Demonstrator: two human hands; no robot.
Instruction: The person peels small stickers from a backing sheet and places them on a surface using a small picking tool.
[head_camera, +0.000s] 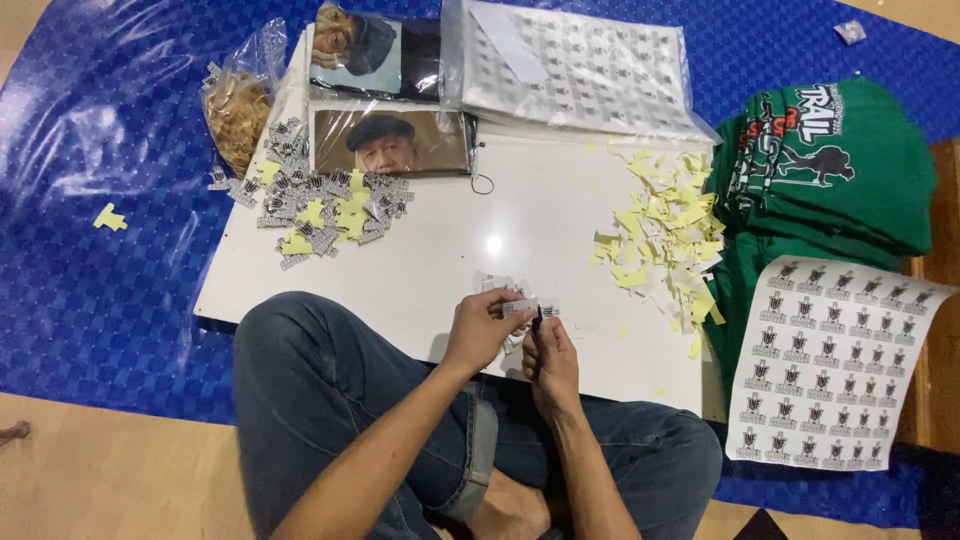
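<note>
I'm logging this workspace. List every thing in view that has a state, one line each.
Left hand: pinching a small sticker.
Right hand: fingertips on the same sticker.
Sticker sheet: flat, full, lying partly on the shirts.
Green shirts: folded, stacked.
Yellow scraps: loose heap on the white board.
Cut stickers: loose pile, mixed with yellow scraps.
Plastic bag: open, part full.
Bagged sheets: stacked in a clear sleeve.

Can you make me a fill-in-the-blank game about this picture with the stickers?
1. Both hands, the left hand and the right hand, hold one small ____.
2. The folded shirts are ____ in colour.
3. The heap of paper scraps is pale ____.
4. The sticker sheet lies partly on the ____.

Missing words: sticker; green; yellow; shirts
</note>
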